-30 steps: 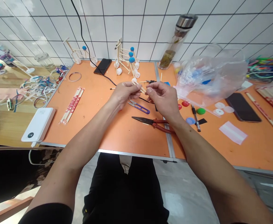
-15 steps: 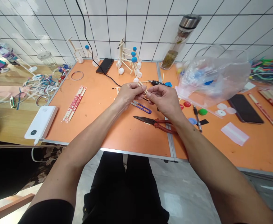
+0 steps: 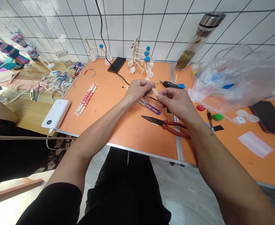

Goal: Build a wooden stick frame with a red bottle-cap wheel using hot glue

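My left hand (image 3: 139, 90) pinches short pale wooden sticks (image 3: 155, 91) at their far end, thumb against fingers. At their near end my right hand (image 3: 175, 99) closes on the same sticks. Just below the hands lie purple-handled thread snips (image 3: 153, 108) and red-handled long-nose pliers (image 3: 164, 124). A black hot-glue gun or similar pointed tool (image 3: 171, 84) is partly hidden behind my right hand. Beyond the hands stands a stick frame (image 3: 137, 56) with blue caps and white wheel-like pieces.
Paper-wrapped chopsticks (image 3: 86, 99) and a white power bank (image 3: 56, 114) lie left. A smaller stick frame (image 3: 94, 51) and a phone (image 3: 117, 64) are behind. A glass bottle (image 3: 193, 43) and a plastic bag (image 3: 236, 78) stand right. Another person's arm (image 3: 1, 106) shows at far left.
The camera has turned left, so the table and its things appear farther right. Both hands keep their pinch on the sticks, and more of the sticks shows between them.
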The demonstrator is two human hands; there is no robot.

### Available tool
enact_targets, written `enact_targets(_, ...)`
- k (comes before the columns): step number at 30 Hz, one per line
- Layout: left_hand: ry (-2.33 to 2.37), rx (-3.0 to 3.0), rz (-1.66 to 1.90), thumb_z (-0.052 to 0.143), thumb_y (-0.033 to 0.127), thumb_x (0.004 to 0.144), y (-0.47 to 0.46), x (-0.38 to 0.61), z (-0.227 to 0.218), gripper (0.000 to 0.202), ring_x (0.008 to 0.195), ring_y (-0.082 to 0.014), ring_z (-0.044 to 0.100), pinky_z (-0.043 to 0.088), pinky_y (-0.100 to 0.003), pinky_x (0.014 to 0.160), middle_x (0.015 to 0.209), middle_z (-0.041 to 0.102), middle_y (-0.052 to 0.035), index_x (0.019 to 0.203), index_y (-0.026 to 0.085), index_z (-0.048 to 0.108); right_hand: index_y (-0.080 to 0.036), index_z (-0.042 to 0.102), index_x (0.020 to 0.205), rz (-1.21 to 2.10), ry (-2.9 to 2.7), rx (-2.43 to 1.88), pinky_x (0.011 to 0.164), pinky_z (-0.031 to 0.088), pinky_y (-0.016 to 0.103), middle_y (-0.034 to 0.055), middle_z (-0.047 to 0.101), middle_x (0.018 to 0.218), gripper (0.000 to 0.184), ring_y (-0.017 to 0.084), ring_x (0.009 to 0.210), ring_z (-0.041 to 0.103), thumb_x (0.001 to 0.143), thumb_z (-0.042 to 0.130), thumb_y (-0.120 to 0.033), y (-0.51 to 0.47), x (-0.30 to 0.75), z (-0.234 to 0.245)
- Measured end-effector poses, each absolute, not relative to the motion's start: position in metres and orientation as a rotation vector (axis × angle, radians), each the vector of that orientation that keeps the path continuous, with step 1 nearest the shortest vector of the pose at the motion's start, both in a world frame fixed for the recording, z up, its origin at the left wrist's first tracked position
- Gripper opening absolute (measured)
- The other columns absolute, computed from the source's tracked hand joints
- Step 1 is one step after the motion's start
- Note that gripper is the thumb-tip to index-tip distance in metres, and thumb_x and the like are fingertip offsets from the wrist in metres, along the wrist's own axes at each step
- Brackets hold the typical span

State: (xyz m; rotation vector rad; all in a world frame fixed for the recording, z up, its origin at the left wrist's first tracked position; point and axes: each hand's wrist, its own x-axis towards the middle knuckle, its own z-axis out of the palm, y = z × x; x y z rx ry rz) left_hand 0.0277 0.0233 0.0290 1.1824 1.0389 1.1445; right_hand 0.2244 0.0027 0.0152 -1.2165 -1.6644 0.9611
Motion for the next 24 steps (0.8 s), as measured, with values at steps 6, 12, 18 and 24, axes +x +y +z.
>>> enact_targets(6,1.198,1.312,1.486,0.081,0.054,0.110,0.038,-0.018,0.061,0.041,0.067,-0.0118,0.063,0.045,-0.030,0.066,0.076,0.078,0.0007,0.082,0.023,0.077,-0.023,0.077,0.081,0.814,-1.789,-1.287,0.057,0.045,0.031,-0.0018,0.069,0.063,0.015,0.017,0.056,0.062,0.095,0.082,-0.022,0.002,0.232,0.029)
enact_targets(12,1.347,1.085,1.631,0.074,0.077,0.108,0.066,-0.063,0.058,0.054,0.076,-0.0127,0.064,0.043,-0.028,0.068,0.066,0.069,0.0037,0.087,0.027,0.075,-0.022,0.077,0.083,0.868,-2.227,-1.292,0.068,0.043,0.033,-0.0006,0.075,0.075,0.018,0.018,0.071,0.065,0.101,0.079,-0.022,-0.025,0.219,0.044)
enact_targets(18,1.251,1.122,1.595,0.082,0.059,0.108,0.070,-0.051,0.040,0.042,0.062,-0.0083,0.061,0.046,-0.029,0.062,0.074,0.079,0.0042,0.082,0.026,0.077,-0.019,0.075,0.097,0.526,-2.833,-1.279,0.072,0.036,0.037,0.0123,0.083,0.113,0.027,0.026,0.099,0.074,0.115,0.054,-0.021,-0.068,0.175,0.041)
enact_targets(24,1.251,1.097,1.590,0.091,0.053,0.099,0.063,-0.042,0.048,0.039,0.063,-0.0131,0.068,0.046,-0.025,0.052,0.071,0.078,0.0002,0.074,0.028,0.075,-0.014,0.079,0.122,0.302,-2.994,-1.358,0.061,0.027,0.041,0.0170,0.080,0.123,0.031,0.027,0.085,0.074,0.116,0.049,-0.020,-0.080,0.162,0.035)
